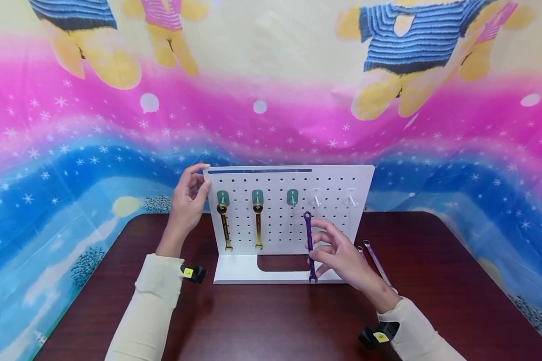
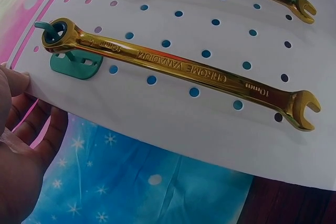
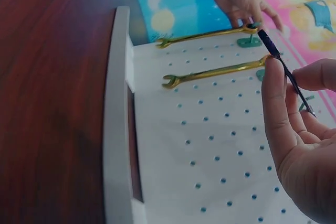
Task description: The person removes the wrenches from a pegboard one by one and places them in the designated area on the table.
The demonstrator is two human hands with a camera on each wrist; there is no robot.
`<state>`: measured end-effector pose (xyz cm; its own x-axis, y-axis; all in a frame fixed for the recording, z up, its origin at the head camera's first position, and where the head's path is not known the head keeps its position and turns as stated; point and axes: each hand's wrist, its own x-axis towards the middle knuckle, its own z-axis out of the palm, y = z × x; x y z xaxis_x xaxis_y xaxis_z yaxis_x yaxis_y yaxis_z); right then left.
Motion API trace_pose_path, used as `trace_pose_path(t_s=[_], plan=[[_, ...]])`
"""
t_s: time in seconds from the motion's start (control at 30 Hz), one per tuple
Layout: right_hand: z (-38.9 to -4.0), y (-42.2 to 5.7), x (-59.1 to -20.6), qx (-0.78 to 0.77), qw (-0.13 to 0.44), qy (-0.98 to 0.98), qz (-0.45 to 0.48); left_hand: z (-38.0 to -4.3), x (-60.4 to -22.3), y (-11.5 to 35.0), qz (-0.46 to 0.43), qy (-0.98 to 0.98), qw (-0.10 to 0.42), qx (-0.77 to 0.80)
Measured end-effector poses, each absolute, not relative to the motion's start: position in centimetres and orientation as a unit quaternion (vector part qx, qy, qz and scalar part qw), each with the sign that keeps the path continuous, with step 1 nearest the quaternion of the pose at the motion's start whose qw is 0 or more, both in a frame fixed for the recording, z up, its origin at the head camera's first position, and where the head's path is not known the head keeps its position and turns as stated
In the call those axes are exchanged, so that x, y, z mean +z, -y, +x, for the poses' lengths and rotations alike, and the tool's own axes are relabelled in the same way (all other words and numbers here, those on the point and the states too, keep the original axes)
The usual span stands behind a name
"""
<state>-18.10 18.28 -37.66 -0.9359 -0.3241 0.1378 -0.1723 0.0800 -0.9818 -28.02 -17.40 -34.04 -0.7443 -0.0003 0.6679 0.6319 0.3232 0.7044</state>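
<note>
My left hand (image 1: 188, 200) grips the upper left corner of a white pegboard (image 1: 277, 220), thumb at its front and fingers round the edge. In my right hand (image 1: 341, 253) a purple combination wrench (image 1: 309, 245) is pinched upright, ring end up, in front of the board and below the third hook. That green hook (image 1: 292, 196) bears nothing. Two gold combination wrenches hang by their ring ends from green hooks: one (image 2: 178, 69) at the far left, marked 10mm, and another (image 1: 259, 226) beside it. The right wrist view shows the purple wrench (image 3: 294, 80) nearly edge-on between thumb and fingers.
Two clear hooks, one (image 1: 315, 197) in the middle right and one (image 1: 351, 197) at the far right, bear nothing. Behind my right hand, more wrenches (image 1: 376, 260) lie on the dark wooden table (image 1: 271, 321). A patterned cloth (image 1: 271, 125) hangs behind.
</note>
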Motion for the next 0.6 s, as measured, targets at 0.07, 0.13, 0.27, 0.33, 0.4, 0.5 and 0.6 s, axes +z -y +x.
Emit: trace_pose_path(t_s=[0.07, 0.13, 0.27, 0.33, 0.4, 0.5, 0.6], plan=[[-18.0, -18.7, -38.0, -0.656, 0.061, -0.733, -0.166, -27.9, -34.0, 17.4, -0.207, 0.761, 0.291, -0.542], [-18.0, -19.1, -38.4, -0.653, 0.063, -0.738, -0.160, -27.9, -34.0, 17.5, -0.208, 0.759, 0.289, -0.545], [-17.8, -20.0, -39.0, -0.644, 0.059, -0.748, -0.147, -27.9, -34.0, 17.7, -0.213, 0.755, 0.286, -0.550], [-17.7, -20.5, -39.3, -0.643, 0.057, -0.750, -0.145, -27.9, -34.0, 17.7, -0.214, 0.755, 0.286, -0.550], [-17.6, -21.0, -39.6, -0.643, 0.056, -0.750, -0.143, -28.0, -34.0, 17.7, -0.213, 0.758, 0.287, -0.546], [-17.4, -21.6, -40.1, -0.643, 0.059, -0.752, -0.134, -28.0, -34.0, 17.7, -0.212, 0.760, 0.288, -0.543], [-17.1, -22.3, -40.4, -0.636, 0.060, -0.759, -0.126, -28.0, -34.0, 17.7, -0.212, 0.758, 0.287, -0.545]])
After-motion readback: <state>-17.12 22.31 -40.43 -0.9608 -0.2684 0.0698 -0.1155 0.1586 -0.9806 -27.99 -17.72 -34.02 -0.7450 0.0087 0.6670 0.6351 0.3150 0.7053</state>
